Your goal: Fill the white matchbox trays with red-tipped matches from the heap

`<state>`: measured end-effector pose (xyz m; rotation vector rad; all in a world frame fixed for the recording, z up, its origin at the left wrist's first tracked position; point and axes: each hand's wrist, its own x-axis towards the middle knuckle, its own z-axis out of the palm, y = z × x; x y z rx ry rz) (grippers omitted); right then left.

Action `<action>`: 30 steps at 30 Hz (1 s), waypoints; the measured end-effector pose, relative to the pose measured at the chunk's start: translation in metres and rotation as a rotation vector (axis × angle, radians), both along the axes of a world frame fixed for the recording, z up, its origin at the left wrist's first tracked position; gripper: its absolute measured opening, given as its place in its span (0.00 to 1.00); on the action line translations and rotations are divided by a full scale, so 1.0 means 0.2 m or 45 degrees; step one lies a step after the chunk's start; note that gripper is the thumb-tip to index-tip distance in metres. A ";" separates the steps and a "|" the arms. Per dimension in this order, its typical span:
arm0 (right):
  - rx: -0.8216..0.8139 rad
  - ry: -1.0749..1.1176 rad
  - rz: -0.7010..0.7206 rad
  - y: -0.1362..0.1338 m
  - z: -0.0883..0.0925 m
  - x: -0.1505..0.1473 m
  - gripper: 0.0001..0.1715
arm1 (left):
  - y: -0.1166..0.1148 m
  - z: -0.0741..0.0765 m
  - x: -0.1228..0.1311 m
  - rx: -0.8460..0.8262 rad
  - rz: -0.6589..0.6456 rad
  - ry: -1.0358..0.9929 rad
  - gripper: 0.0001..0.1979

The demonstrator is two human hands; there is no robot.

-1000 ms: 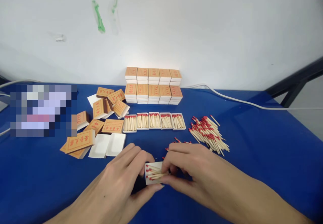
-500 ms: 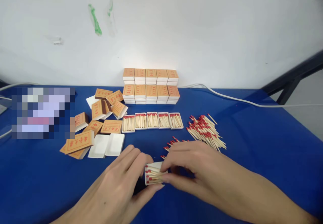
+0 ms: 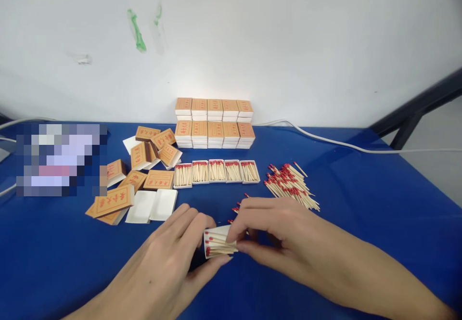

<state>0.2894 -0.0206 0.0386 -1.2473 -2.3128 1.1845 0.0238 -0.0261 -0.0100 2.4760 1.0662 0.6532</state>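
Observation:
A white matchbox tray (image 3: 217,231) with red-tipped matches (image 3: 221,244) lying in it is gripped between the thumb and fingers of my left hand (image 3: 175,255). My right hand (image 3: 285,231) pinches the plain ends of matches at the tray's right side; its fingertips partly hide that side. Behind my right hand, a few loose matches (image 3: 236,209) show on the table. Beyond the tray runs a row of several filled trays (image 3: 217,181), their match heads facing the wall. A bigger heap of loose matches (image 3: 292,187) spreads to the right.
Orange-labelled matchboxes (image 3: 215,130) are stacked in two tiers against the wall. More boxes and sleeves (image 3: 114,201) lie jumbled on the left, near two bare white trays (image 3: 164,205). A white cable (image 3: 325,139) crosses the blue table's (image 3: 361,204) back. A pixelated patch covers the far left.
My hands and the held tray have shifted slightly up and left in view. The right fingers are still at the matches in the tray.

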 end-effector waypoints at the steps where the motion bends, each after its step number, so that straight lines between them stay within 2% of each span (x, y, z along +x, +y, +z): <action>1: -0.007 -0.002 -0.023 0.01 0.01 0.01 0.06 | 0.00 0.00 0.00 0.015 0.000 -0.002 0.08; 4: 0.015 -0.042 -0.104 0.03 0.03 0.02 0.07 | 0.00 -0.01 0.01 0.048 0.030 -0.005 0.09; 8: 0.300 -0.216 -0.299 0.06 0.03 0.05 0.08 | -0.01 -0.01 0.00 0.075 0.085 -0.068 0.08; 11: 0.491 -0.428 -0.463 0.08 0.00 0.08 0.09 | -0.01 -0.01 0.00 0.122 0.040 -0.095 0.09; 15: 0.491 -0.684 -0.589 0.09 -0.04 0.12 0.15 | 0.00 0.00 0.01 0.229 -0.057 -0.024 0.09; 19: 0.499 -0.814 -0.600 0.07 -0.06 0.15 0.14 | 0.00 -0.01 0.02 0.230 -0.082 0.032 0.09; 23: 0.567 -0.782 -0.506 0.04 -0.08 0.18 0.08 | -0.02 -0.03 0.01 0.428 -0.077 0.081 0.08; 25: 0.582 -0.780 -0.478 0.04 -0.09 0.20 0.08 | -0.02 -0.03 0.01 0.446 -0.077 0.109 0.08; 30: 0.529 -0.811 -0.469 0.03 -0.08 0.20 0.19 | 0.01 -0.02 0.01 0.387 -0.057 0.100 0.08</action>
